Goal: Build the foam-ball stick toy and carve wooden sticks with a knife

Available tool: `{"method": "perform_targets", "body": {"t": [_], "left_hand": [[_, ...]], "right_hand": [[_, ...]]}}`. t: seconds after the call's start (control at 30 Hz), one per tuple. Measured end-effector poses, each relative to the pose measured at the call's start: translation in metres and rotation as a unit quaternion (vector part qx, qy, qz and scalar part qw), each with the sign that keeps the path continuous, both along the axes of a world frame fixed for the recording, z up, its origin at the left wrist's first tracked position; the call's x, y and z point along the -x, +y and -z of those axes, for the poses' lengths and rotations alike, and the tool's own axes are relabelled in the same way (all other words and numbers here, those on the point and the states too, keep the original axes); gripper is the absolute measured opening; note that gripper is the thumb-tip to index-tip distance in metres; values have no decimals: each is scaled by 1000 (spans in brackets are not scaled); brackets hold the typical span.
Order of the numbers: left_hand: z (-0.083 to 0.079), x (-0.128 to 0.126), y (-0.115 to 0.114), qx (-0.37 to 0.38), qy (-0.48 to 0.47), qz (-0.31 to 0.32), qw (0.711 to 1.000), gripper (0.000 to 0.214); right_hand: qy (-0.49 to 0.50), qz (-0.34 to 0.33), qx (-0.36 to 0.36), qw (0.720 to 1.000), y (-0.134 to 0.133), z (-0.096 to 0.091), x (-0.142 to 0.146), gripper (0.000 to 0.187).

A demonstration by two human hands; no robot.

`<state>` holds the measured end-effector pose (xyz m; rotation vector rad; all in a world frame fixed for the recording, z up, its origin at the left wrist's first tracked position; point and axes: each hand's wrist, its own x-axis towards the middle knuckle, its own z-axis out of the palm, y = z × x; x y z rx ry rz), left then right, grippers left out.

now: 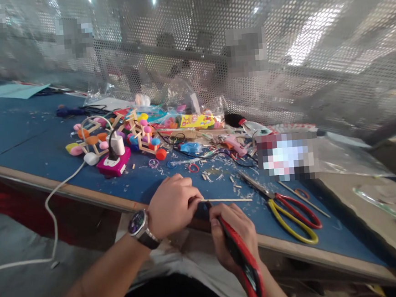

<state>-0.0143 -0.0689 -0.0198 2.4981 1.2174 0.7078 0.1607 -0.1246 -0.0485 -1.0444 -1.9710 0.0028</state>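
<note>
Your left hand (173,205) pinches the thin wooden stick (226,200) over the blue table (30,152) near edge. Your right hand (234,235) is clenched on the red-handled cutter (244,264), its blade at the stick. Brace your wrists and probably cut away from your fingertips.

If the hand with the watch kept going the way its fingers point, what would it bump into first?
Probably the red-handled tool in the right hand, whose tip sits beside the fingertips of the left hand on the thin wooden stick. Farther along lie the scissors, though depth is hard to judge.
</note>
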Motion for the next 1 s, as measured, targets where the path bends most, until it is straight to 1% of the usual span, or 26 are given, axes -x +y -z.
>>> {"method": "perform_targets", "body": {"t": [0.1,0.3,0.47,0.57,0.67,0.83,1.0], "left_hand": [[-1,1,0,-2,-3,-1,1000,18],[-2,2,1,-5,5,-10,1000,18],[-1,3,1,-16,2,-8,1000,17],[0,3,1,-19,-3,-11,1000,19],[0,3,1,-15,-6,-13,1000,18],[0,2,0,-15,-8,-12,1000,17],[0,2,0,-15,-7,-11,1000,17]], "right_hand": [[13,9,-14,1000,0,1,1,20],[73,40,19,996,1,2,3,20],[101,44,42,993,2,2,2,20],[148,40,69,986,3,0,-2,22],[179,39,89,979,4,-7,-6,22],[183,22,113,976,5,-16,-9,22],[162,18,140,977,5,-15,-7,22]]}}
